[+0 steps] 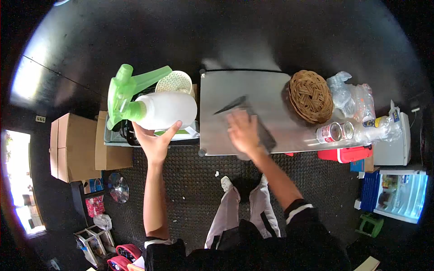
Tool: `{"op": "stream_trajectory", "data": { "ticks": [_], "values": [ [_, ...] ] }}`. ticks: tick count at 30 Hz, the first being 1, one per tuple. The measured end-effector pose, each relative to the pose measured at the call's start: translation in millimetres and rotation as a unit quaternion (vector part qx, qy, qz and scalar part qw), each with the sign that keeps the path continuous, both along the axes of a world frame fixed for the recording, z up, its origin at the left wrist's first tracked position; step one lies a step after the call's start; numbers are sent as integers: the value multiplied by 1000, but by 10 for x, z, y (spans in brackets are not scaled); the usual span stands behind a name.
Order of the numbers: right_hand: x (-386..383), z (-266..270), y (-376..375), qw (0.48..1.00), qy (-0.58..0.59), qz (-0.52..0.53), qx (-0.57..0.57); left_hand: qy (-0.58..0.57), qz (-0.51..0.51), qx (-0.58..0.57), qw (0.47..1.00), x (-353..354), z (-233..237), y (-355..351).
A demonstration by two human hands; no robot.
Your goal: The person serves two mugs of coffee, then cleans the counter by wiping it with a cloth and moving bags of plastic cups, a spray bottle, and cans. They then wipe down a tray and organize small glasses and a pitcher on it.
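Note:
My left hand (156, 141) is wrapped around a white spray bottle (169, 108) with a light green trigger head (124, 97). The bottle is tilted onto its side, its green head toward the left. My right hand (244, 131) presses a dark grey cloth (264, 135) against the top of the metal table (280, 90). Motion blurs that hand a little, and its palm hides part of the cloth. A dark corner of the cloth sticks out beyond the fingertips.
Woven baskets (312, 97), two cans (329, 132) and plastic bags (357, 99) stand at the table's right end. A perforated cream basket (175, 83) is behind the bottle. Cardboard boxes (79, 147) are at left; a red cooler (346, 154) and an open fridge (402, 194) at right.

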State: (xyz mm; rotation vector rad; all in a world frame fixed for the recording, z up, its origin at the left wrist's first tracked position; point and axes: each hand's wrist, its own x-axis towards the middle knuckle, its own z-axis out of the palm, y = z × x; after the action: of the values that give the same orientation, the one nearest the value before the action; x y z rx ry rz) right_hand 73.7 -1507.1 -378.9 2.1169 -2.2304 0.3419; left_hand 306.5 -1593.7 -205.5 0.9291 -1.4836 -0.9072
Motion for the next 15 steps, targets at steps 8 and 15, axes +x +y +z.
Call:
{"op": "stream_trajectory", "data": {
  "ticks": [8, 15],
  "values": [
    [248, -98, 555, 984, -71, 165, 5, -13, -14, 18, 1000, -164, 17, 43],
    [-1036, -79, 1035, 987, -14, -155, -27, -13, -23, 6, 1000, -206, 26, 0]
  ]
}}
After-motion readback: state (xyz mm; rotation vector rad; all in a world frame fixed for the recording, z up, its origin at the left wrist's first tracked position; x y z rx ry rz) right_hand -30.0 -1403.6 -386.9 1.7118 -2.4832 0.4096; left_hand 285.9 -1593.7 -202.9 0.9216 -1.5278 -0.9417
